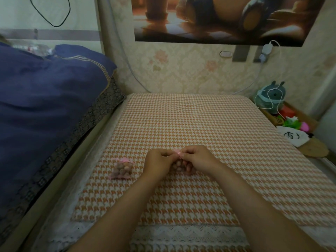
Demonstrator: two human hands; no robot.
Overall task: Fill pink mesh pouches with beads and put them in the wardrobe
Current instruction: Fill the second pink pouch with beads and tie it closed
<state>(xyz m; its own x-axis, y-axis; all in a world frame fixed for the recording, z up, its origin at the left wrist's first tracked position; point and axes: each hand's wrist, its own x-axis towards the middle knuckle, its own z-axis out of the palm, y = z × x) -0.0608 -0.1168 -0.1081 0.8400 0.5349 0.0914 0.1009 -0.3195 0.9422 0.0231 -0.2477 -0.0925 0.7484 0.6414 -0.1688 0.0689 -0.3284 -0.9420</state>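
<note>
1. Pouch (179,165) sits between my hands, low over the mat (200,124). It's soft mesh, light but lumpy, and the beads will shift, so grip it at the neck, not the body.
2. Left hand (160,160) and right hand (197,159): fingers curled tight, each pinching the pink ribbon (177,152) at the neck (probably cinching; fingertips mostly hidden).
3. Second pouch (121,169), filled, lies on the mat, apart from my left hand.

One head-worn camera looks forward and down onto the houndstooth cloth (181,124) close below.
</note>
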